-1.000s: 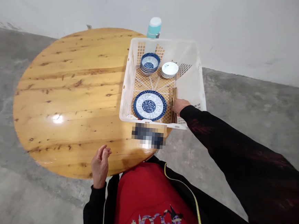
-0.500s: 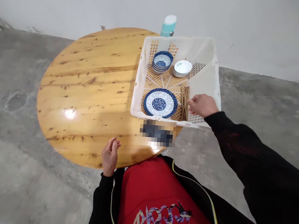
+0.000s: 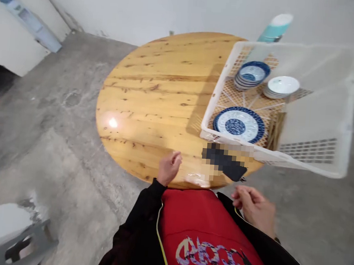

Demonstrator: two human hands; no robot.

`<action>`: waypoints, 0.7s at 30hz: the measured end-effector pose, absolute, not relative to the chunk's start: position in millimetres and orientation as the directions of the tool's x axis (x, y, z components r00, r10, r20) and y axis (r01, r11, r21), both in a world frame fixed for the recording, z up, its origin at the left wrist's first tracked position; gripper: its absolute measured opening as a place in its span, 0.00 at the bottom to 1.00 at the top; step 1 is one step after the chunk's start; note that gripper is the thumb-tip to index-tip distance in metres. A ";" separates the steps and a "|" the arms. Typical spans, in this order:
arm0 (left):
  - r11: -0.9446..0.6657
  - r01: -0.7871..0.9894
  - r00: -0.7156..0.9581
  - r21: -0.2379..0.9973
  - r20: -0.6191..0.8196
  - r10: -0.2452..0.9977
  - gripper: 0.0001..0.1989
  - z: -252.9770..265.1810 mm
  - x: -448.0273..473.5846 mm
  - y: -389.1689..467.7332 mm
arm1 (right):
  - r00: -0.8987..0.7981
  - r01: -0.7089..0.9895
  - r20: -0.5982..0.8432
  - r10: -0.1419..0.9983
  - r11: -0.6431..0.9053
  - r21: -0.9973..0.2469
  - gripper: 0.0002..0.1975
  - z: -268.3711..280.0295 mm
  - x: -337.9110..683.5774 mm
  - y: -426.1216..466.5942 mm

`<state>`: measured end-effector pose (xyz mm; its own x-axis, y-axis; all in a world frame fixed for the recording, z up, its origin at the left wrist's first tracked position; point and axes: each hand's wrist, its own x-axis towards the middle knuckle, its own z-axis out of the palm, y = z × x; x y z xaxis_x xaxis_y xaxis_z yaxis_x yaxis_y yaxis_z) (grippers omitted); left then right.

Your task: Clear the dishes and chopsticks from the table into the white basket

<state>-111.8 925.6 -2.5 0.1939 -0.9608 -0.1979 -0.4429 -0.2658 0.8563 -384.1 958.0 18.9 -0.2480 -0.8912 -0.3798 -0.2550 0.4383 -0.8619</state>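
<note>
My left hand [image 3: 169, 167] is over the near edge of the round wooden table [image 3: 155, 102], its fingers curled in with nothing visible in them. My right hand [image 3: 256, 210] is in front of my body at the right, below the table edge. Its fingers are loosely bent and apart, and I see nothing in it. Nearest to both hands lies a dark, partly blurred object [image 3: 233, 169] at the table's edge. Beyond it stands a white plastic basket [image 3: 312, 161], holding blue-patterned plates [image 3: 239, 125], stacked blue-rimmed bowls [image 3: 251, 75], small white dishes [image 3: 281, 87] and wooden chopsticks [image 3: 275, 130].
A turquoise bottle with a white top [image 3: 275, 28] stands behind the basket. The basket overhangs the table on the right. On the floor at the lower left is a grey stool [image 3: 30, 243]. A water dispenser [image 3: 32, 23] stands at the far left.
My right hand has come out of the basket, away from the chopsticks, and back toward my body. The view has swung left, so the table and basket appear farther right.
</note>
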 end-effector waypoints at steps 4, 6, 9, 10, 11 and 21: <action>-0.265 -0.557 0.016 0.787 -0.310 -0.951 0.17 -22.8 -107.5 950.4 | -0.074 -0.160 -0.496 -0.865 0.502 -0.850 0.29 -5.3 -352.9 972.2; -0.256 -0.602 -0.042 0.756 -0.350 -0.936 0.18 -27.8 -104.4 962.5 | -0.049 -0.172 -0.479 -0.877 0.479 -0.861 0.28 -8.1 -346.8 971.0; -0.258 -0.640 -0.070 0.724 -0.389 -0.919 0.19 -31.8 -98.3 976.7 | -0.056 -0.200 -0.473 -0.879 0.474 -0.858 0.27 -10.8 -339.7 970.0; -0.269 -0.643 -0.064 0.717 -0.401 -0.914 0.19 -33.0 -95.7 980.0 | -0.048 -0.209 -0.480 -0.876 0.479 -0.853 0.26 -12.1 -336.3 970.6; -0.286 -0.643 -0.049 0.710 -0.411 -0.910 0.19 -34.3 -92.8 982.8 | -0.034 -0.218 -0.487 -0.873 0.482 -0.849 0.26 -13.5 -332.4 971.8; -0.394 -0.600 0.129 0.696 -0.402 -0.906 0.20 -36.3 -78.9 996.2 | 0.171 -0.348 -0.486 -0.857 0.409 -0.843 0.32 -19.9 -325.5 968.6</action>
<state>-78.9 996.2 -36.3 0.1294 -0.9065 -0.4019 -0.6002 -0.3942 0.6959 -325.5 968.6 -19.9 0.1712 -0.8568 -0.4864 -0.3479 0.4093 -0.8435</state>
